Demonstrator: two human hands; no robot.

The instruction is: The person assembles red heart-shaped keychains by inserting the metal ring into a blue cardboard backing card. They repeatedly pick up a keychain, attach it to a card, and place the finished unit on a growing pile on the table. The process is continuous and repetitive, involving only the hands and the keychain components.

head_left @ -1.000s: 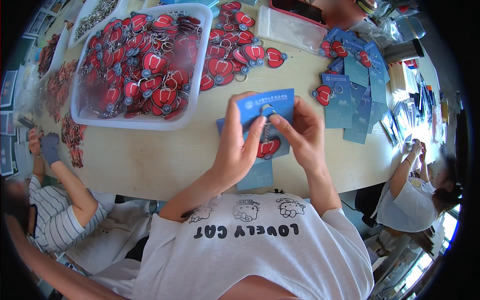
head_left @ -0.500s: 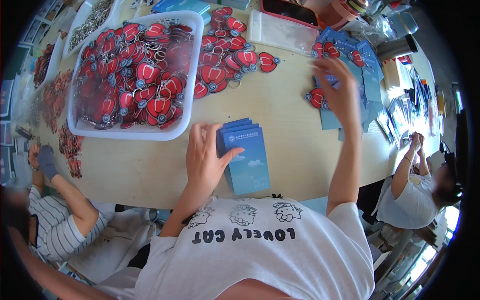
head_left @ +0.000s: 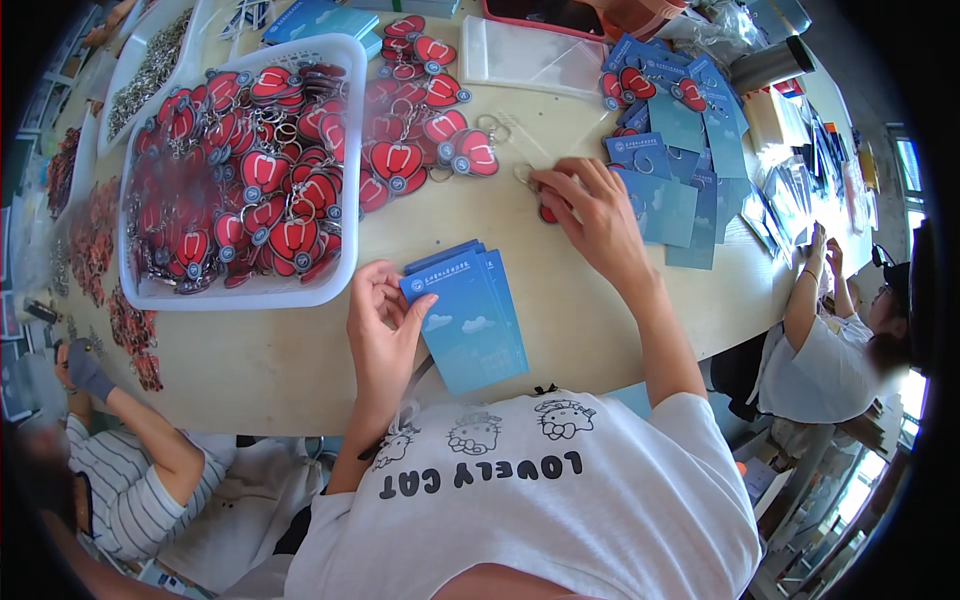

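Observation:
My left hand [head_left: 383, 315] is closed on a small stack of blue cards [head_left: 470, 325], the thumb on the front and the fingers behind the left edge. The cards are slightly fanned and show white clouds. Over the table to the right, my right hand [head_left: 603, 215] pinches a red keychain. The keychain's metal ring [head_left: 523, 175] sticks out past the fingertips, while most of its red body [head_left: 547, 214] is hidden under the hand. Left of that hand lies a heap of red heart-shaped keychains [head_left: 398, 165] with grey-blue round tabs.
A white plastic tub [head_left: 345, 235] full of the same keychains stands at the left. Clear plastic sleeves [head_left: 530, 58] lie at the back. Blue cards [head_left: 665, 210] with some keychains spread at the right, near a dark cylinder [head_left: 770, 65]. Other people sit at both sides.
My right hand has moved left and nearer from above the right-hand cards and now pinches a keychain. The stack in my left hand has tilted and fanned a little. The view has shifted.

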